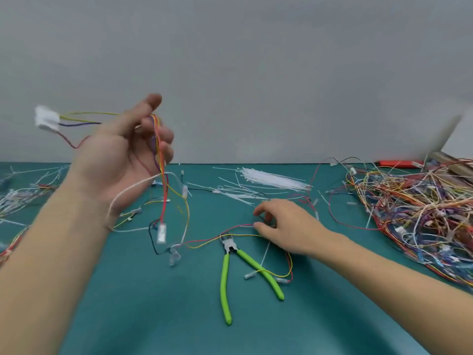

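Left hand (122, 149) raised, fingers clamped round wire harness (160, 155); strands hang toward 6 o'clock. Its tail runs 9-to-3 across mat (153, 316) to the nearer right hand (289, 226): fingertips curled over it, pinch unclear. Cutters (225, 278) at its 7 o'clock.

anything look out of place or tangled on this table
Yes: a yellow wire loops over one handle of the green cutters, so lifting them may snag. Loose cable ties lie strewn beside their bundle.

Matt teal tabletop (143, 303), glossy plastic-handled cutters (225, 283)
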`<state>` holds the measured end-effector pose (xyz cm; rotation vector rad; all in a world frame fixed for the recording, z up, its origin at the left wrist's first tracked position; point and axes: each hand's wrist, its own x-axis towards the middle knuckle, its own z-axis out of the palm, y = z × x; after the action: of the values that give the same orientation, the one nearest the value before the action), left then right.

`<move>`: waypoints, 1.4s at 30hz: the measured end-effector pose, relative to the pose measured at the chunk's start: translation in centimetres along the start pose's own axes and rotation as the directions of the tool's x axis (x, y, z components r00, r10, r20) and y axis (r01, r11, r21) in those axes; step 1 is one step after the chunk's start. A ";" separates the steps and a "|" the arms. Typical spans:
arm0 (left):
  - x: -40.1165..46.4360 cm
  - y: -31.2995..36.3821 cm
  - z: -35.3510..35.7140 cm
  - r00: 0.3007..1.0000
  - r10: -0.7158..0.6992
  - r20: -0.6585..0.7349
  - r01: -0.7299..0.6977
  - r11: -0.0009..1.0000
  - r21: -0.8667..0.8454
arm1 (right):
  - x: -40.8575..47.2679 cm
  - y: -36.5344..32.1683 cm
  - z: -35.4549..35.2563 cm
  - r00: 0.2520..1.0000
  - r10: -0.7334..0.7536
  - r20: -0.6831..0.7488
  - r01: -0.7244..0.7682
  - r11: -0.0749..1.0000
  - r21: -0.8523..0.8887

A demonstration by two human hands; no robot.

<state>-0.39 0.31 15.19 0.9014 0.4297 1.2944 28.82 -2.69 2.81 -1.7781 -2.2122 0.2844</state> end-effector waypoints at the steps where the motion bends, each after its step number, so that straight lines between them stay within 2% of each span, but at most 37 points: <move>1: 0.3 -0.7 -0.1 0.999 -0.024 -0.030 0.026 0.998 0.061 | 0.2 -0.2 0.0 1.000 0.000 0.016 0.001 1.000 -0.025; 4: 0.3 -2.6 0.3 0.990 -0.099 -0.100 0.119 0.970 0.213 | 0.6 -0.5 -0.4 0.996 0.014 0.086 -0.011 0.999 -0.030; 9: 0.4 -4.0 0.0 0.963 -0.209 -0.168 0.254 0.913 0.320 | -0.1 -0.4 -0.4 0.994 -0.001 0.111 -0.001 1.000 0.017; 13: 0.4 -4.7 -0.6 0.951 -0.224 -0.213 0.296 0.856 0.423 | -0.1 -0.6 0.3 0.997 -0.004 0.073 0.003 1.000 0.015; 16: 0.1 -5.3 -0.8 0.948 -0.248 -0.200 0.319 0.736 0.598 | -0.3 -0.9 -0.4 1.000 -0.022 -0.015 0.022 0.999 0.034; 19: -0.2 -6.2 -0.4 0.950 -0.256 -0.175 0.303 0.645 0.702 | -0.3 -1.3 -2.8 0.991 -0.018 -0.134 0.032 0.994 0.103; 22: -0.5 -7.4 0.4 0.972 -0.215 -0.092 0.207 0.604 0.769 | -0.4 -2.3 -5.6 0.973 -0.010 -0.231 0.041 0.991 0.129; 25: -1.1 -8.0 1.2 0.983 -0.150 0.104 -0.004 0.554 0.832 | -0.6 -4.2 -7.8 0.952 -0.072 -0.296 0.124 0.979 0.160; 27: -1.5 -8.4 1.6 0.959 -0.124 0.256 -0.183 0.420 0.889 | -0.8 -5.3 -9.3 0.969 -0.084 -0.231 0.131 0.971 0.198; 29: -1.8 -9.2 1.8 0.937 -0.102 0.334 -0.292 0.294 0.910 | -0.9 -6.0 -10.6 0.988 -0.086 -0.127 0.114 0.965 0.237; 32: -1.9 -9.9 2.4 0.937 -0.001 0.349 -0.334 0.282 0.899 | -1.3 -6.9 -11.8 0.990 -0.096 -0.108 0.125 0.944 0.306; 35: -1.6 -8.9 2.7 0.932 0.113 0.343 -0.361 0.260 0.896 | -2.0 -7.5 -12.5 0.978 -0.125 -0.166 0.191 0.860 0.473; 38: -2.0 -6.7 3.6 0.872 0.269 0.409 -0.470 0.224 0.854 | -2.3 -7.8 -13.3 0.973 -0.108 -0.202 0.211 0.768 0.605; 40: -2.1 -5.6 4.3 0.833 0.355 0.423 -0.509 0.196 0.838 | -2.4 -8.2 -13.9 0.976 -0.136 -0.172 0.218 0.696 0.685; 42: -2.4 -4.8 5.0 0.804 0.415 0.426 -0.533 0.186 0.825 | -2.8 -8.8 -14.2 0.967 -0.155 -0.201 0.253 0.652 0.714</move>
<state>5.73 -3.67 14.01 2.2638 0.8978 1.5273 26.18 -7.72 18.73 -1.0482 -1.7839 0.8552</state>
